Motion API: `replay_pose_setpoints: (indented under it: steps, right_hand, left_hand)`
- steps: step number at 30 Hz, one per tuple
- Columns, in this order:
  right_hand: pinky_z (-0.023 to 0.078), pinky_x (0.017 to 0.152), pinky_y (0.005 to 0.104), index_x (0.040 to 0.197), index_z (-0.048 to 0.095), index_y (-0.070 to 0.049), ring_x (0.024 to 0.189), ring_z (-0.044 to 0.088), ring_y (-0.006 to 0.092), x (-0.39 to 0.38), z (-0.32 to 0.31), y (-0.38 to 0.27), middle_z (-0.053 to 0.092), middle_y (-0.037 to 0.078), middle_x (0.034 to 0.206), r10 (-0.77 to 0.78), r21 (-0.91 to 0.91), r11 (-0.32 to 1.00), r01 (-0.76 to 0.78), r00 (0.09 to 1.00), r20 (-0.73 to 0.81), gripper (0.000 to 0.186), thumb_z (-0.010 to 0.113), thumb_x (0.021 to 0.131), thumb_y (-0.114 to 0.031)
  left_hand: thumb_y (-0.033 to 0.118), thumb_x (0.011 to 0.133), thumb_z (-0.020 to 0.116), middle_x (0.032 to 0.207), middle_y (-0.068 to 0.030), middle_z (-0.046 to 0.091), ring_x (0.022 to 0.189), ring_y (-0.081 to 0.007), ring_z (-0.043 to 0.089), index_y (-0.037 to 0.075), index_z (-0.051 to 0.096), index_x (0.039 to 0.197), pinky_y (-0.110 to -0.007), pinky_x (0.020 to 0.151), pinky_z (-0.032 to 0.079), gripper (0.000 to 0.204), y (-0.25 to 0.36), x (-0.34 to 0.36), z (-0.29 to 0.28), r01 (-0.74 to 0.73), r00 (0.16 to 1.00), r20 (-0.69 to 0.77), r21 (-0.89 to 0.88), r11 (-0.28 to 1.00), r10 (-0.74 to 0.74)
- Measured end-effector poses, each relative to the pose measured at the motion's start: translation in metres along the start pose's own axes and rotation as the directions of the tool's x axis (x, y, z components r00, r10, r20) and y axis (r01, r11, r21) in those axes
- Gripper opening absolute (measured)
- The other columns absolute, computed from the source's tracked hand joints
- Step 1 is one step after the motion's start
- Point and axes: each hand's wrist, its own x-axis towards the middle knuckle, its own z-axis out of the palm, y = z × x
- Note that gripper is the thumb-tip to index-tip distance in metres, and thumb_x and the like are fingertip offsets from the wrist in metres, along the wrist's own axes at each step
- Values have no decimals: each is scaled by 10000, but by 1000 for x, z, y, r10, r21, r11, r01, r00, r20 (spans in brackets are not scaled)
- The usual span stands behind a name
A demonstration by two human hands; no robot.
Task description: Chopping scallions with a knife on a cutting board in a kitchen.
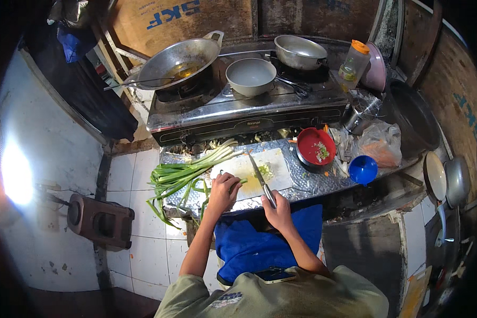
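My left hand [224, 192] is closed round a few green onion stalks [243, 181] on a white cutting board [278, 157]. In my right hand [277, 211] is a kitchen knife [259, 172], its blade slanting up and left across the board. Chopped green onion [265, 170] lies just right of the blade. A bunch of whole green onions [180, 175] rests left of the board, white ends toward the stove. To the right stands a red bowl [316, 146] with some chopped pieces in it.
Behind the counter is a gas stove [244, 114] bearing a large wok [178, 63] with oil, a grey bowl [250, 77] and a metal pot [300, 52]. A blue cup [363, 169] and a plastic bag [380, 146] sit at the right. A brown stool [99, 221] stands on the left floor.
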Motion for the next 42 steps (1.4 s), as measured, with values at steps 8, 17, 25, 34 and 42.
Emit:
replay_pose_setpoints:
  steps: [8, 17, 25, 34, 42]
  right_hand:
    - [515, 732, 437, 1284, 559, -21, 831, 685, 401, -18, -6, -3, 671, 224, 944, -105, -39, 993, 107, 993, 50, 319, 603, 992, -142]
    - [506, 859, 543, 1473, 424, -49, 1003, 655, 511, -12, -7, 2, 669, 300, 1131, -191, -91, 977, 195, 980, 49, 509, 559, 982, -62]
    - [528, 771, 563, 1551, 378, -78, 918, 666, 507, -23, -6, -4, 678, 295, 1068, -173, -220, 956, 193, 979, 106, 585, 573, 1000, -96]
    - [540, 745, 538, 1546, 450, -130, 872, 654, 458, -26, -1, 0, 602, 233, 1011, -158, -259, 953, 156, 987, 14, 596, 605, 971, -103]
    - [565, 749, 517, 1527, 451, -76, 894, 667, 431, -22, 2, -13, 548, 208, 1119, -66, -341, 935, 94, 994, 90, 612, 652, 951, -130]
  left_hand:
    - [75, 852, 716, 931, -138, 693, 881, -356, 655, 57, 778, 1016, -451, 804, 510, 176, 6, 1, -4, 11, 999, -30, -122, 992, -15]
    - [79, 859, 768, 950, -101, 713, 812, -328, 687, 67, 763, 1019, -429, 710, 573, 160, 13, 3, 5, -99, 994, -38, 178, 979, 107]
    - [47, 812, 748, 981, -121, 718, 856, -346, 673, 39, 774, 1008, -425, 770, 564, 198, 5, 1, 3, -74, 996, -62, -50, 996, 71]
    - [54, 789, 738, 1027, -121, 735, 939, -332, 681, 33, 769, 976, -412, 860, 554, 191, 6, 3, 1, -75, 997, 6, -75, 994, 76]
    - [33, 807, 762, 905, -126, 726, 845, -328, 650, 36, 783, 943, -415, 775, 544, 138, 9, 7, 0, -41, 999, 22, -12, 999, 41]
